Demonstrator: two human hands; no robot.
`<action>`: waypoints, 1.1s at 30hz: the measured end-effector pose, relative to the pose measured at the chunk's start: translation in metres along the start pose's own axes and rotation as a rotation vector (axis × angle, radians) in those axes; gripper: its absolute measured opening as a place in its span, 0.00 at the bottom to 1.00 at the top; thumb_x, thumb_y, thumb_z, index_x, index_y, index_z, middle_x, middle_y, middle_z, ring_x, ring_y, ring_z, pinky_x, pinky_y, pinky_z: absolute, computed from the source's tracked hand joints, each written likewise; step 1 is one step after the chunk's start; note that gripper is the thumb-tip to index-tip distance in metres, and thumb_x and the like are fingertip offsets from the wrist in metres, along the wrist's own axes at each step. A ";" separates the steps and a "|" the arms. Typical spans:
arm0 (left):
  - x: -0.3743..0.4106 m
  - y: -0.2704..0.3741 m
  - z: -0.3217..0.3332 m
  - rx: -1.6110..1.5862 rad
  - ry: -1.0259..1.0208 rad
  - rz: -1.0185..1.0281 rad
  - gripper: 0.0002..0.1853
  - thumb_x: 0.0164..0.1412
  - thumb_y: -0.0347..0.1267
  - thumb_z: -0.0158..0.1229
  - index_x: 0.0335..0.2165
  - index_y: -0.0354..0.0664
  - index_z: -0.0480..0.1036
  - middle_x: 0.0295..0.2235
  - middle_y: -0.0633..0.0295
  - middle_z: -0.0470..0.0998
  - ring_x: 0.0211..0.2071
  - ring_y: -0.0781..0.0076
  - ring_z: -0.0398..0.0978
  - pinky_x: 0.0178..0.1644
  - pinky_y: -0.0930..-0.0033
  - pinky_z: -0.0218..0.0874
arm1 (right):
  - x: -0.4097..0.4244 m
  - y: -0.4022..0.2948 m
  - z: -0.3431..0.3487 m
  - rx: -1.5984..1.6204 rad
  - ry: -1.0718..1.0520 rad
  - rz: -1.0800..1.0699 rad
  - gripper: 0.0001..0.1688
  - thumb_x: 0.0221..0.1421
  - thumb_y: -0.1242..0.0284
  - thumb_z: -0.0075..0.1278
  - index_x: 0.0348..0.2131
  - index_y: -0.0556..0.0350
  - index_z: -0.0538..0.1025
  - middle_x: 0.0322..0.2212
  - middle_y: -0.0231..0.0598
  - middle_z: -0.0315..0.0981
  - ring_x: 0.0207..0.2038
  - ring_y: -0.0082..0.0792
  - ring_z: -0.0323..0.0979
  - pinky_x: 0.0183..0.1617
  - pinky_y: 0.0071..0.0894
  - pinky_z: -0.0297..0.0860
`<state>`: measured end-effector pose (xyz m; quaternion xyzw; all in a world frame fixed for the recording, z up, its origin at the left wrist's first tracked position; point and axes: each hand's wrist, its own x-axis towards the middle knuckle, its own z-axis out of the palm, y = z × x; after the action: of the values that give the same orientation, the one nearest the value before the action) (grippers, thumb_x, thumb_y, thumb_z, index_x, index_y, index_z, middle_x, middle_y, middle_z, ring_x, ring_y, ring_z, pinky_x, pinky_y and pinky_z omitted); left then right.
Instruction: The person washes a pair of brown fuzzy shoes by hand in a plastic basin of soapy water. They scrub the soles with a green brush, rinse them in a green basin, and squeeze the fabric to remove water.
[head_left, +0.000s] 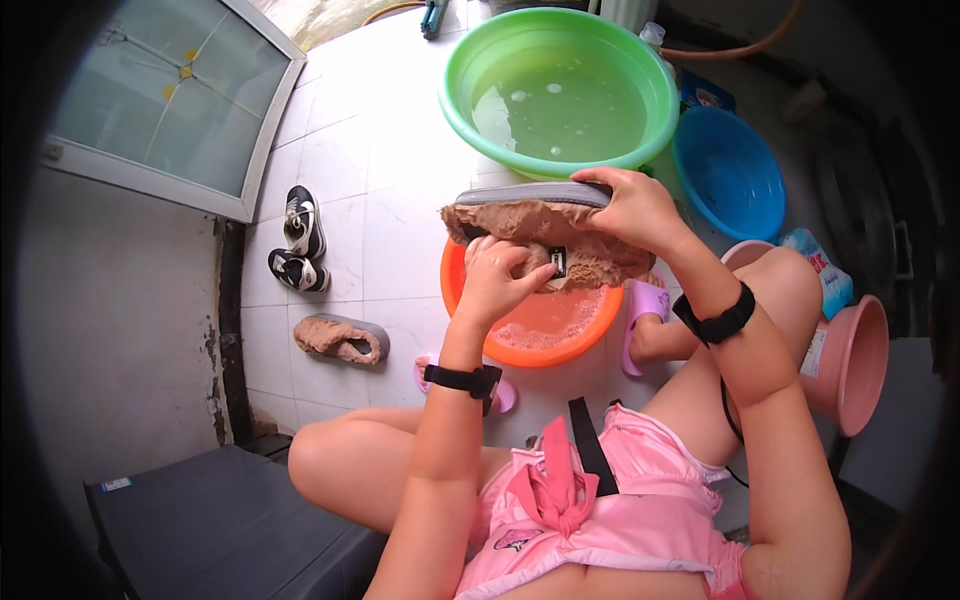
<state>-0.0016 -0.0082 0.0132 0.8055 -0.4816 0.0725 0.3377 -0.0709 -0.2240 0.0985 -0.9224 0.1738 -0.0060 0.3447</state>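
Note:
A brown plush slipper (525, 221) with a grey sole is held on its side above an orange basin (555, 352) of sudsy water. My right hand (634, 210) grips its sole and upper at the right end. At the slipper's near side, my left hand (499, 274) holds the fur, its thumb beside a small black-and-white label (557, 262). The fur looks wet and matted. Its matching slipper (341, 340) lies on the tiled floor to the left.
Behind the orange basin stands a large green basin (559, 105) of cloudy water. A blue basin (727, 172), a pink bucket (847, 367) and a blue plastic package (821, 270) are at the right. Black-and-white sneakers (301, 225) sit near the glass-paned door (180, 97).

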 end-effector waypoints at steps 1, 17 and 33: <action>-0.005 -0.001 0.004 -0.299 0.007 -0.159 0.14 0.53 0.38 0.61 0.25 0.36 0.75 0.22 0.63 0.73 0.25 0.69 0.70 0.32 0.66 0.60 | 0.000 0.000 0.001 0.004 0.003 0.033 0.30 0.35 0.67 0.62 0.44 0.46 0.75 0.36 0.41 0.77 0.37 0.36 0.75 0.43 0.29 0.69; -0.020 -0.027 0.000 -0.828 -0.440 -0.749 0.19 0.55 0.43 0.61 0.22 0.38 0.72 0.20 0.74 0.68 0.24 0.87 0.64 0.26 0.77 0.58 | 0.013 -0.042 0.017 0.075 -0.056 -0.214 0.21 0.34 0.67 0.61 0.34 0.51 0.78 0.32 0.42 0.76 0.36 0.42 0.74 0.40 0.33 0.69; 0.030 0.017 -0.091 -0.742 -0.017 -0.512 0.19 0.43 0.36 0.67 0.20 0.34 0.64 0.17 0.70 0.66 0.22 0.80 0.63 0.23 0.69 0.57 | 0.081 -0.001 0.005 0.559 -0.292 -0.346 0.18 0.52 0.75 0.56 0.43 0.60 0.73 0.36 0.37 0.73 0.37 0.27 0.69 0.43 0.23 0.67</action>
<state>0.0191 0.0207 0.1033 0.7237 -0.2631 -0.1977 0.6066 0.0059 -0.2460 0.0866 -0.7995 -0.0445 0.0202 0.5986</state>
